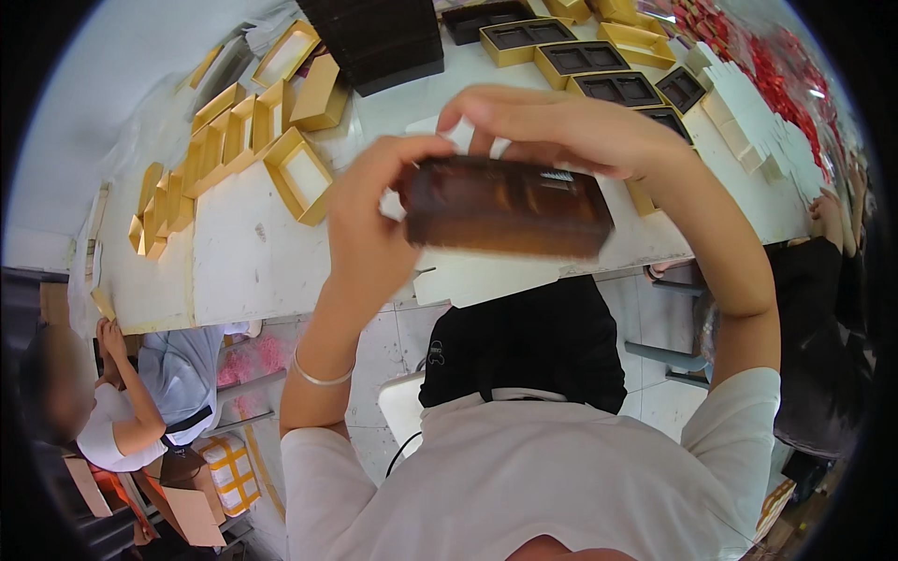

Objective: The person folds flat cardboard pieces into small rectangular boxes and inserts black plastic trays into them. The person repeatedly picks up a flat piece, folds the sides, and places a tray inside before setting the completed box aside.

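Note:
My left hand (369,210) grips the left end of a glossy, see-through brown plastic tray (510,210), tilted above the table's near edge and slightly blurred. Arching over its far side, my right hand (561,131) has bent fingers around the back edge, partly hidden there; whether they press on it is unclear. Under the tray lies a flat white card piece (486,280) reaching past the table edge. Beyond my hands, a tall stack of dark trays (374,42) stands on the white table (253,285).
Several gold open boxes (299,178) stand at left. Gold boxes with dark inserts (585,58) run along the far right, beside white card strips (730,117) and red wrapped items (748,56). One person (122,411) sits at left; another's hand (828,210) shows at right.

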Motion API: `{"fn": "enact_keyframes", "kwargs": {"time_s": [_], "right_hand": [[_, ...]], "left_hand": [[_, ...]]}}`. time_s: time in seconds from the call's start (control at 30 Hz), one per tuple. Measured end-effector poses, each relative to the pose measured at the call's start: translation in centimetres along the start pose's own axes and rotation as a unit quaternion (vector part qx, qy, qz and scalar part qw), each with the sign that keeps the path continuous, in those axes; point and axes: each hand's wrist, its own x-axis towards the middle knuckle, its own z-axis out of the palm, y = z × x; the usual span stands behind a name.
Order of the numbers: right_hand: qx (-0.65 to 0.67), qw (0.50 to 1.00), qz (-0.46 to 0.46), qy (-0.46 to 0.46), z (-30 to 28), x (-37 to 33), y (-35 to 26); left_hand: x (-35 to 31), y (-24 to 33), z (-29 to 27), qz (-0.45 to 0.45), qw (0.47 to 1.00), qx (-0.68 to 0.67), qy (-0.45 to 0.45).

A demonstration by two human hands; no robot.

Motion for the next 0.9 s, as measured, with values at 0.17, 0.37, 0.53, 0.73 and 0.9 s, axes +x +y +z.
{"fn": "enact_keyframes", "kwargs": {"time_s": [0.17,0.37,0.53,0.73,0.9], "right_hand": [[-0.236,0.960,-0.147,0.022,0.7,-2.7,-1.0],[-0.462,0.852,-0.245,0.028,-1.5,-3.7,1.7],[-0.490,0.833,-0.257,0.022,1.5,-2.0,4.8],[-0.368,0.888,-0.276,0.019,0.2,-3.3,3.5],[-0.502,0.824,-0.264,0.007,-0.8,-5.8,4.1]], "left_hand": [[-0.2,-1.8,1.2,-0.072,0.992,-0.077,0.074],[-2.1,-0.2,-1.2,-0.158,0.964,0.010,-0.215],[-2.4,-0.4,-0.3,-0.197,0.955,-0.029,-0.221],[-1.8,-1.8,-1.4,-0.186,0.947,-0.035,-0.258],[-1.1,-2.2,-1.4,-0.170,0.943,-0.045,-0.283]]}}
